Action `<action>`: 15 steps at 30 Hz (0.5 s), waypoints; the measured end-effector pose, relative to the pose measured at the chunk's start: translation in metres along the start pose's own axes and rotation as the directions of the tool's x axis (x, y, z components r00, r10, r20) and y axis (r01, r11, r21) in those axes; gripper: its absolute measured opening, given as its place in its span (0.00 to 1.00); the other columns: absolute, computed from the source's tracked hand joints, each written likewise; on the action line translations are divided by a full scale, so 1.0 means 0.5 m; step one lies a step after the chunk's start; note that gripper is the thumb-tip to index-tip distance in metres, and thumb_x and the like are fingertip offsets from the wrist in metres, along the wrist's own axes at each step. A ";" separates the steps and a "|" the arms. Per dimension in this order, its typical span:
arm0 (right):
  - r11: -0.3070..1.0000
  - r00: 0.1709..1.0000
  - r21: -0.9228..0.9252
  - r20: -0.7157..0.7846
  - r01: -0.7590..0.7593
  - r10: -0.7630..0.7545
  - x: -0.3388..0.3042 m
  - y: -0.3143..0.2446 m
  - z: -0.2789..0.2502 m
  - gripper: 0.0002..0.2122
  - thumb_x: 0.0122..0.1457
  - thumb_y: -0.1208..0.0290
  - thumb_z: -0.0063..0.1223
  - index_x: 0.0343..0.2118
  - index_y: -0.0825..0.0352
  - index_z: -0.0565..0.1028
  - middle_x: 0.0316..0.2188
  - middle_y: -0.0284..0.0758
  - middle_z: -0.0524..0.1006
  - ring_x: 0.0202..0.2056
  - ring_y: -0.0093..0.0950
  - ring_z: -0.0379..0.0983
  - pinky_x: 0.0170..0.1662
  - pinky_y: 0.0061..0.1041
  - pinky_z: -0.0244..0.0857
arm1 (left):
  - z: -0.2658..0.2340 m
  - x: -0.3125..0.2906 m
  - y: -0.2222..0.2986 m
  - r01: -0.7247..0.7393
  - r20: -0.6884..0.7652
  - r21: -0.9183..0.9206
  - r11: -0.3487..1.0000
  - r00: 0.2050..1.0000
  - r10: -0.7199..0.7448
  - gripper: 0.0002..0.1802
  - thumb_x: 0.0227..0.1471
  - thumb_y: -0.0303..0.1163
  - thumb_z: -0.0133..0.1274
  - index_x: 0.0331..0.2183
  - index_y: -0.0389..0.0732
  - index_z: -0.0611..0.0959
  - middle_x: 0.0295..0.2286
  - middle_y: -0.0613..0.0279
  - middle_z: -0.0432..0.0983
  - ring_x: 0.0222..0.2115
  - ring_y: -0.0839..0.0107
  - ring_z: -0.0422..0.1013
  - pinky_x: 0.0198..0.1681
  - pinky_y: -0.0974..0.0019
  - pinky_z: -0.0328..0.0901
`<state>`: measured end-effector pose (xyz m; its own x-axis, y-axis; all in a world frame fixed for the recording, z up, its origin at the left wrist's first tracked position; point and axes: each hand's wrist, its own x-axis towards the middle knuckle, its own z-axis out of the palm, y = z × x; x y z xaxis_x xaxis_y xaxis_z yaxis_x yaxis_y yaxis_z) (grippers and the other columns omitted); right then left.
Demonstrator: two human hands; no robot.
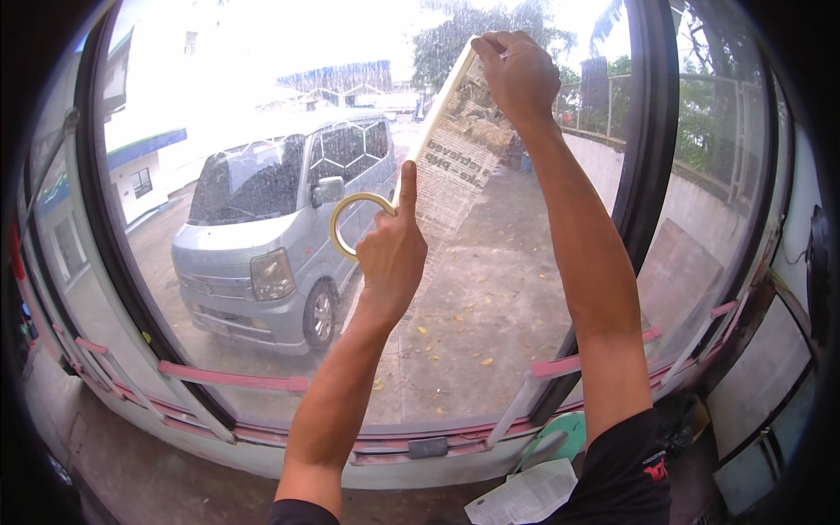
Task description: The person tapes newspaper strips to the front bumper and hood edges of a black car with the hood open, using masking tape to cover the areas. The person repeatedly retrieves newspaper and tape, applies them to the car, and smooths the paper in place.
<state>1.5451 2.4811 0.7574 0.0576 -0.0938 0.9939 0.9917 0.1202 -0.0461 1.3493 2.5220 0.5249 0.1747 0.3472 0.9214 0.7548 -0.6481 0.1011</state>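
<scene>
My left hand (392, 258) is closed on a roll of pale yellow masking tape (336, 229), its index finger stretched up along the tape. From the roll a pale tape strip (444, 98) runs up and to the right, along the left edge of a newspaper sheet (451, 179). Higher up, my right hand (522, 77) pinches the top end of the strip and the paper's upper corner. The sheet hangs slanted and thin between my hands. Whether it touches the window glass (490, 289) behind it, I cannot tell.
Dark frame posts (643, 157) flank the big window, with pink bars (232, 376) along its lower part. Outside stands a silver van (262, 219). Below my right arm lie a folded newspaper (525, 494) and a green round-edged object (560, 435). Panels (759, 367) lean at the right.
</scene>
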 end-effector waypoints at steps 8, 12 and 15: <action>0.995 0.970 0.049 -0.231 0.082 -0.069 -0.034 -0.033 0.032 0.10 0.61 0.65 0.66 0.40 0.64 0.83 0.55 0.40 0.80 0.56 0.48 0.74 0.59 0.51 0.68 | -0.010 0.021 0.008 0.027 0.085 -0.015 1.000 0.996 -0.026 0.52 0.61 0.24 0.54 0.80 0.54 0.53 0.22 0.47 0.78 0.15 0.58 0.77 0.16 0.53 0.65; 0.856 0.892 -0.344 -0.100 0.386 -0.442 -0.241 -0.056 0.073 0.27 0.67 0.42 0.62 0.59 0.57 0.84 0.60 0.32 0.81 0.64 0.43 0.73 0.68 0.61 0.58 | -0.022 0.006 -0.015 -0.012 0.091 0.006 1.000 0.996 0.012 0.51 0.60 0.24 0.55 0.79 0.51 0.56 0.24 0.47 0.80 0.17 0.53 0.78 0.19 0.49 0.68; 0.906 0.937 -0.242 0.046 0.348 -0.347 -0.389 -0.067 0.080 0.32 0.67 0.37 0.60 0.65 0.56 0.79 0.68 0.30 0.75 0.73 0.43 0.61 0.72 0.71 0.42 | -0.030 -0.072 -0.042 -0.035 0.127 -0.058 0.998 0.991 0.042 0.48 0.61 0.24 0.56 0.78 0.50 0.59 0.30 0.46 0.84 0.23 0.48 0.81 0.24 0.47 0.72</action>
<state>1.4962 2.5346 0.5698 -0.2957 -0.0839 0.9516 0.9462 -0.1627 0.2797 1.3175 2.5127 0.4952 0.2851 0.4031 0.8696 0.7105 -0.6978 0.0905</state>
